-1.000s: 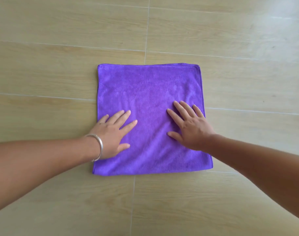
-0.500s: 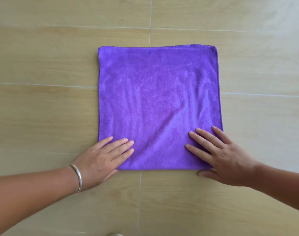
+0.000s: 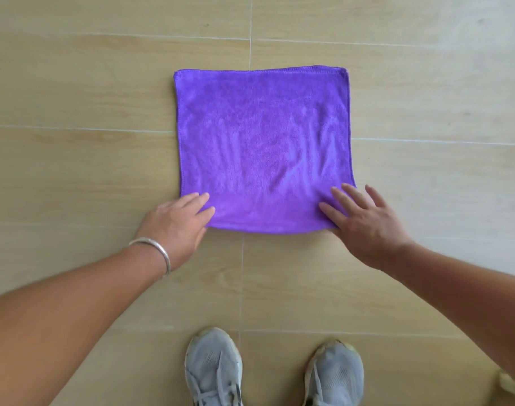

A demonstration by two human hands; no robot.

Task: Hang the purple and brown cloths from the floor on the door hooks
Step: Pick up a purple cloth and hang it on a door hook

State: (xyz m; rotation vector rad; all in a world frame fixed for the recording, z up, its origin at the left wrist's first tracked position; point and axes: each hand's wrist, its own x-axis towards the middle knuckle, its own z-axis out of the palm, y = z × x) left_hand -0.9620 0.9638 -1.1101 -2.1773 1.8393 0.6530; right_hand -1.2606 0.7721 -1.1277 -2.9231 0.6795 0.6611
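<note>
A square purple cloth (image 3: 263,148) lies flat on the wood-look tiled floor (image 3: 74,112). My left hand (image 3: 177,224), with a silver bangle on the wrist, rests with straight fingers on the cloth's near left corner. At the near right corner my right hand (image 3: 364,221) lies flat, fingers spread over the cloth's edge. Neither hand grips the cloth. No brown cloth, door or hooks are in view.
My two grey sneakers (image 3: 213,367) (image 3: 335,373) stand on the floor just behind the cloth's near edge. Bare tile surrounds the cloth on all sides.
Both hands slid from the cloth's middle back to its near corners. The view pulled back, bringing the sneakers into sight.
</note>
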